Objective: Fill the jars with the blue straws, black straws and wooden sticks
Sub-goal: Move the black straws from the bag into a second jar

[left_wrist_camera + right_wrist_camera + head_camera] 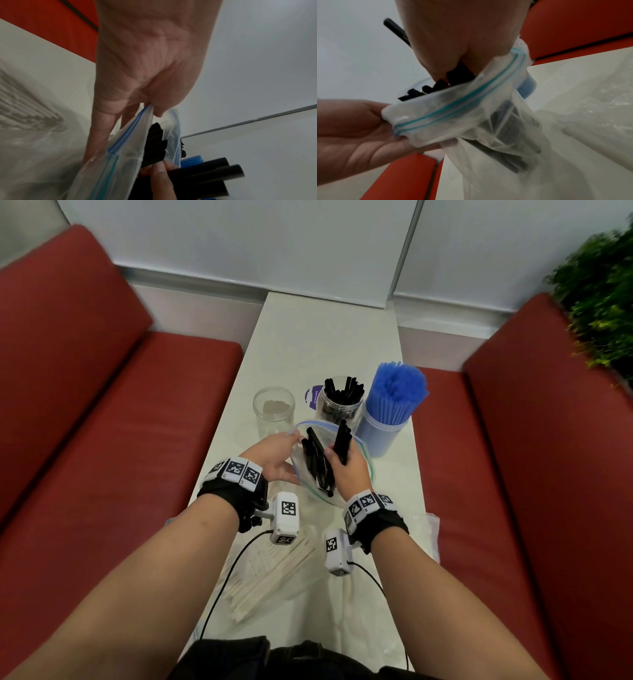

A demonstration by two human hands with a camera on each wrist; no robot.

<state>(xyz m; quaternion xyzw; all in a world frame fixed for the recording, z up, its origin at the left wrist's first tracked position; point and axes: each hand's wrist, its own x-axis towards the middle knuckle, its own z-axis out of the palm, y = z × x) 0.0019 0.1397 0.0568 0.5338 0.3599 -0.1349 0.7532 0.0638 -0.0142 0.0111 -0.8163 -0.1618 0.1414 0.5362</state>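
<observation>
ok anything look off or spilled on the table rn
Nothing stands out. The jar of black straws, the jar of blue straws and the empty jar stand upright. The left hand holds the zip bag open; the right hand grips black straws. The wooden sticks lie bundled.

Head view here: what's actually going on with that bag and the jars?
A person is moving black straws from a clear zip bag into jars. The left hand pinches the bag's rim open, while the right hand grips a bunch of black straws at its mouth. More remain inside. Behind, one jar already holds black straws, another is packed with blue straws, and a third jar holds no straws. Wooden sticks lie bagged near the person.
</observation>
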